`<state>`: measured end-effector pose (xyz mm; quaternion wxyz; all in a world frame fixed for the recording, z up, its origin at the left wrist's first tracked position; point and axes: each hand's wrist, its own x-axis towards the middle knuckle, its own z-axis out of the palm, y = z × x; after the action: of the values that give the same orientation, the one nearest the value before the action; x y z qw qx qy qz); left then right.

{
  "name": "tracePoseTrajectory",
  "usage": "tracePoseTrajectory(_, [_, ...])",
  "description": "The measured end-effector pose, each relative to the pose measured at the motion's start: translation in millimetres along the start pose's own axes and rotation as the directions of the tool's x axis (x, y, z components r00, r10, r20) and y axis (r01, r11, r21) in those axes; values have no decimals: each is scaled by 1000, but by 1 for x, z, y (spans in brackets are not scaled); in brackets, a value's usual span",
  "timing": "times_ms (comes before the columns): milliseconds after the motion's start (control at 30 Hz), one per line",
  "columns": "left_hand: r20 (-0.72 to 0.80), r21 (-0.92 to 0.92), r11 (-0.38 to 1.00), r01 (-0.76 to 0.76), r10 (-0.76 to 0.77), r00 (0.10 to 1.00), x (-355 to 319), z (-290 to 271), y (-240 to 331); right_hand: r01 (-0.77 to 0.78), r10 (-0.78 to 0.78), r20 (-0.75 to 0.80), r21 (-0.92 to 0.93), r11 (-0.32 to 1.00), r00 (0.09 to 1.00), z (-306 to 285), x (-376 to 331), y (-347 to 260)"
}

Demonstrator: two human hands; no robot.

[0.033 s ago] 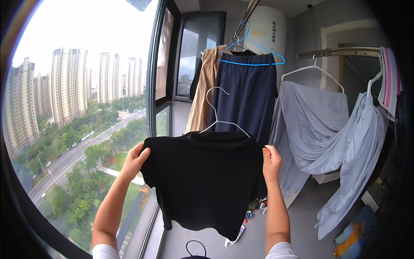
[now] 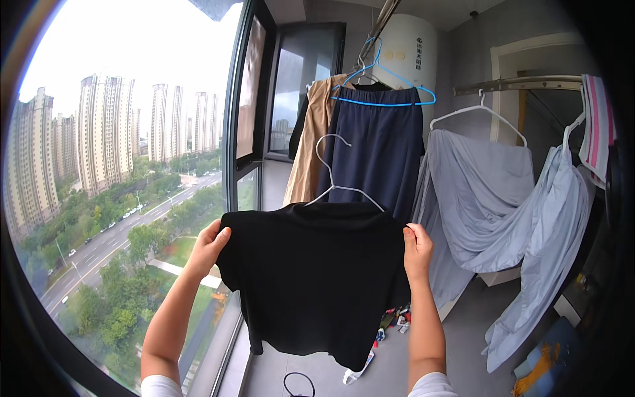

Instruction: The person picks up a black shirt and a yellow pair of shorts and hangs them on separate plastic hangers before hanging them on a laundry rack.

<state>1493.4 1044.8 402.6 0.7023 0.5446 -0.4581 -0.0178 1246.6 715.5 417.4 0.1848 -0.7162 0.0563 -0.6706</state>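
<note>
A black short-sleeved top (image 2: 311,278) hangs spread out in front of me on a thin pale hanger (image 2: 333,187). Its hook rises above the neckline, not hooked on anything, while the hanger's arms go down inside the top. At the left shoulder, my left hand (image 2: 210,245) pinches the fabric between thumb and fingers. My right hand (image 2: 417,250) grips the opposite shoulder in the same way. Behind the hook, dark navy trousers or a skirt (image 2: 376,145) hang by the waistband from a blue hanger (image 2: 383,104), beside a tan garment (image 2: 312,142).
A metal rail (image 2: 383,20) runs overhead near a white tank (image 2: 403,49). Grey-blue bedding (image 2: 489,198) drapes from white hangers at the right, by a striped towel (image 2: 595,126). Tall window panes line the left. Small items (image 2: 395,322) and a dark loop (image 2: 299,384) lie low down.
The hanging clothes and rail sit slightly lower in view, and more of the dark loop shows at the bottom. Both hands keep their hold on the top.
</note>
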Motion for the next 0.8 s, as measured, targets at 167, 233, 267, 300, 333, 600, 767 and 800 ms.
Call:
tracePoseTrajectory(167, [-100,-164,982,-98,83,992,48,36,-8,16,-13,-60,54,998,998,-10,52,16])
tracePoseTrajectory(233, [-97,-157,977,-145,131,987,71,43,-9,-12,20,-82,94,996,996,-10,70,25])
tracePoseTrajectory(267, [-102,-149,975,-162,148,984,81,45,-8,18,-7,-119,85,996,993,-7,79,25])
tracePoseTrajectory(300, [-119,-162,969,-184,166,979,88,57,0,12,0,-124,97,995,992,-8,87,30])
tracePoseTrajectory(333, [-125,-172,961,-216,196,973,98,64,-1,5,9,-128,108,994,992,-9,94,34])
tracePoseTrajectory(600, [-197,-165,902,-400,368,909,165,81,19,140,-161,-214,-110,984,963,-3,160,36])
tracePoseTrajectory(767, [-196,-101,848,-520,496,846,206,74,51,106,-166,-282,-216,971,945,1,215,17])
tracePoseTrajectory(800, [-199,-97,834,-544,519,831,213,73,57,70,-144,-297,-244,967,944,1,224,12])
